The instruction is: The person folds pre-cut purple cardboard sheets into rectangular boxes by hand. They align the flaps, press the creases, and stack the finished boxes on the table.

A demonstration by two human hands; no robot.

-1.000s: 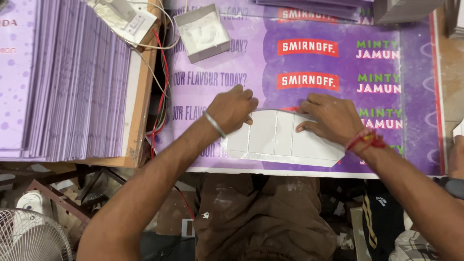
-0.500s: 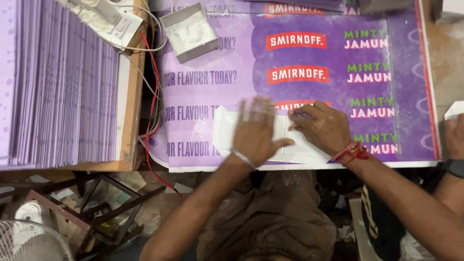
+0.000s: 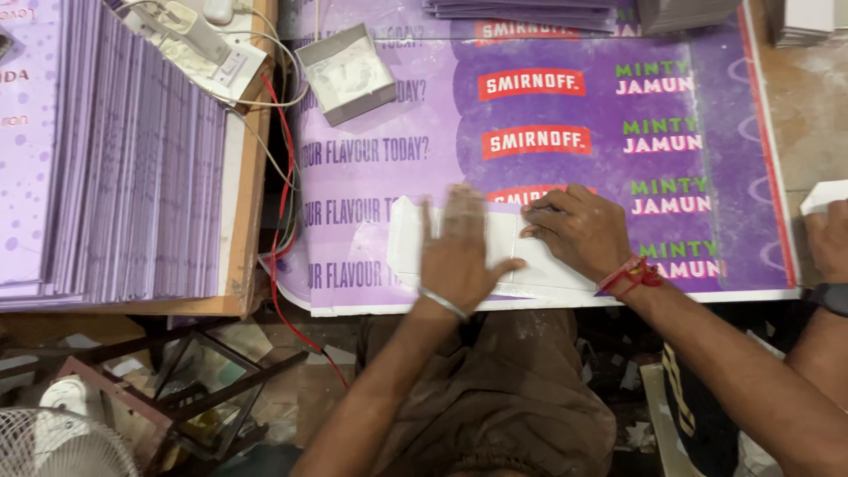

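Note:
A flat white die-cut card piece [image 3: 508, 256] lies near the front edge of a large purple printed board [image 3: 565, 115]. My left hand [image 3: 459, 252], with a thin metal bangle at the wrist, lies palm down on the card's left part, fingers spread. My right hand [image 3: 579, 231], with a red thread at the wrist, presses its fingertips onto the card's top edge near the middle. Neither hand grips the card; both press it flat.
A tall stack of purple sheets [image 3: 115, 168] fills the left side on a wooden board. A small white open box [image 3: 346, 75] sits at the purple board's top left, beside red and white wires [image 3: 281, 159]. Another person's hand [image 3: 829, 237] shows at the right edge. A fan [image 3: 53, 446] stands bottom left.
My left hand has slid from the card's left end toward its middle and flattened, fingers spread. The head view has shifted, so the board sits higher in frame. My right hand stays on the card.

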